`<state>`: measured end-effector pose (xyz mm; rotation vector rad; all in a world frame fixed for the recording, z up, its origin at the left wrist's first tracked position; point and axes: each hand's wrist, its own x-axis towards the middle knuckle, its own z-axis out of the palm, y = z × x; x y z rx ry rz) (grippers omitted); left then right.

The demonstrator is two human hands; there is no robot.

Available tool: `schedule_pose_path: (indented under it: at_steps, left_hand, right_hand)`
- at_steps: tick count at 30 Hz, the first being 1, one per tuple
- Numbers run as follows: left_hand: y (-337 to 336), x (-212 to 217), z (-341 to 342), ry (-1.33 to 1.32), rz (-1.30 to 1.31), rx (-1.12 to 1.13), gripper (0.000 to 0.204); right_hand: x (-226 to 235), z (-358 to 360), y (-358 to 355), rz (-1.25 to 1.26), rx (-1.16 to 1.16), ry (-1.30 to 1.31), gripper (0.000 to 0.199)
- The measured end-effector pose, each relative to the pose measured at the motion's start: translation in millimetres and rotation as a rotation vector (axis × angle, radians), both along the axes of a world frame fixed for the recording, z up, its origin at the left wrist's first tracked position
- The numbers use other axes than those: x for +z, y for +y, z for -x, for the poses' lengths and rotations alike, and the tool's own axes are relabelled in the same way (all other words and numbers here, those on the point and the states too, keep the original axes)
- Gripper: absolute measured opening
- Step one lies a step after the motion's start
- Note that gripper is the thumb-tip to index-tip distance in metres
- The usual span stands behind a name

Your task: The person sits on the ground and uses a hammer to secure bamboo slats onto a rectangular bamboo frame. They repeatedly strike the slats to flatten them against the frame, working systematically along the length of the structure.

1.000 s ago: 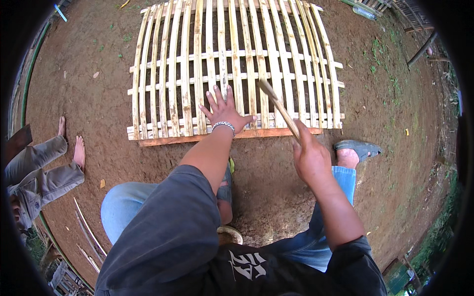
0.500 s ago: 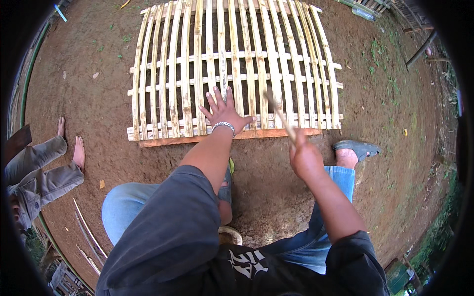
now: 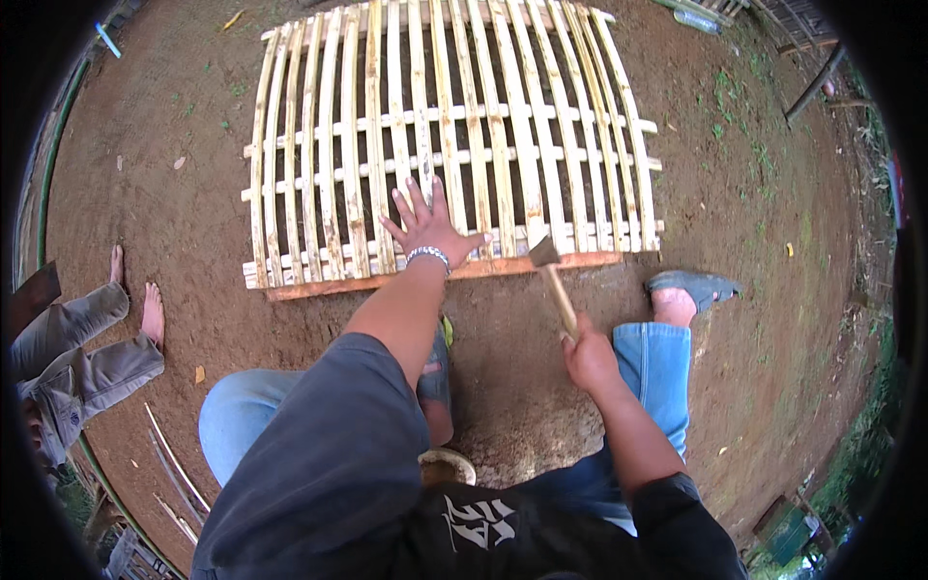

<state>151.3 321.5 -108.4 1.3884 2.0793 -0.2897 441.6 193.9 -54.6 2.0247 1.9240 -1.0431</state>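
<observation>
A panel of pale bamboo slats (image 3: 378,135), laid over cross strips, lies on the ground in front of me. Its near edge rests along a reddish wooden beam (image 3: 338,287). My left hand (image 3: 432,232), a chain bracelet at its wrist, presses flat on the slats near that edge with fingers spread. In my right hand (image 3: 592,360) is a hammer (image 3: 558,295), gripped by its wooden handle. The dark hammer head is just over the panel's near edge, right of my left hand; whether it touches the wood I cannot tell.
Another person's legs and bare feet (image 3: 97,307) are at the left. A round container (image 3: 464,460) sits below me, partly hidden by my clothing. Thin strips (image 3: 174,452) lie on the dirt at lower left. A clear bottle (image 3: 698,21) lies at the far right.
My right hand and the hammer have come down and back toward me, the head now at the near edge. My left hand stays spread on the slats. The view has shifted slightly.
</observation>
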Motion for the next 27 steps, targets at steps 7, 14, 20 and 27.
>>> schedule_pose_path:
  at_steps: [7,14,20,27]
  left_hand:
    - [-8.6,-6.6,-17.9,0.128,-0.179,-0.315,0.115]
    - [7.4,2.6,-47.7,-0.085,-0.166,-1.154,0.111]
    - [-9.5,-26.5,-46.3,-0.109,-0.315,-1.051,0.094]
    - [-12.9,-32.7,-36.9,-0.174,-0.438,-1.06,0.082]
  right_hand:
    - [45.5,3.0,15.8,-0.352,-0.351,0.202,0.045]
    - [35.8,7.6,21.5,-0.743,-0.442,0.654,0.045]
    - [-12.7,-4.4,2.9,-0.779,-0.238,0.477,0.051]
    - [-10.8,3.1,8.3,-0.425,-0.264,0.286,0.054]
